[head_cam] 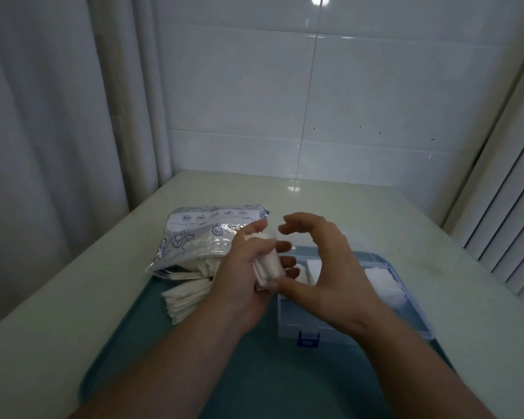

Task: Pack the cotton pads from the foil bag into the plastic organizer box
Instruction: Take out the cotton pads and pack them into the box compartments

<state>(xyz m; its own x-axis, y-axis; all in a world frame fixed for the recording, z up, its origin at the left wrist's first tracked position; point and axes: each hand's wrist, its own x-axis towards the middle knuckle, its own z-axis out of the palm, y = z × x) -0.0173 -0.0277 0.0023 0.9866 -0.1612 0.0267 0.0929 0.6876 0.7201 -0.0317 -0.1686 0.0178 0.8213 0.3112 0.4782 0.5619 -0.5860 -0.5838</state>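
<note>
My left hand (248, 267) is closed around a small stack of white cotton pads (268, 269), held above the left end of the clear plastic organizer box (375, 325). My right hand (324, 261) hovers beside it with fingers curved and apart, its thumb touching the stack's lower edge. The silver foil bag (203, 237) with blue prints lies on its side to the left, its mouth toward me. More cotton pads (188, 300) spill out of it in a fanned pile. White pads (381, 282) lie in the box's far right compartment.
Box, bag mouth and spilled pads rest on a teal tray (254, 373) on a pale table (73, 297). A blue latch (308, 338) marks the box's front. A white curtain (58, 116) hangs left, tiled wall behind, slatted panel (511, 222) right.
</note>
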